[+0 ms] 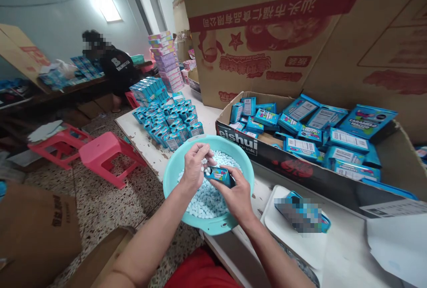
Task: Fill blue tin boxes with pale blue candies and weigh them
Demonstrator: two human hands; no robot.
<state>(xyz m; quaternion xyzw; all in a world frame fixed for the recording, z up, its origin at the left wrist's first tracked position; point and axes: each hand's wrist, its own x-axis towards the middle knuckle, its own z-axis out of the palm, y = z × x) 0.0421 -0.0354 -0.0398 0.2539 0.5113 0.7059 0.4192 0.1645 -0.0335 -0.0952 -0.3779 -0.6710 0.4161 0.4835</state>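
Observation:
A teal plastic bowl (173, 168) full of small pale-blue candies (203, 199) stands at the near edge of the white table (336, 261). Over the bowl my right hand (235, 192) grips a small blue carton (220, 175) with its open end turned left. My left hand (195, 163) is closed in a pinch on several candies right at the carton's mouth.
A shallow cardboard tray (300, 170) of loose blue cartons lies to the right. Filled cartons (171, 121) are stacked beyond the bowl. Tall brown boxes (267, 34) stand behind. Pink stools (103, 154) sit on the floor at left, and a person in black (116, 72) works at a far table.

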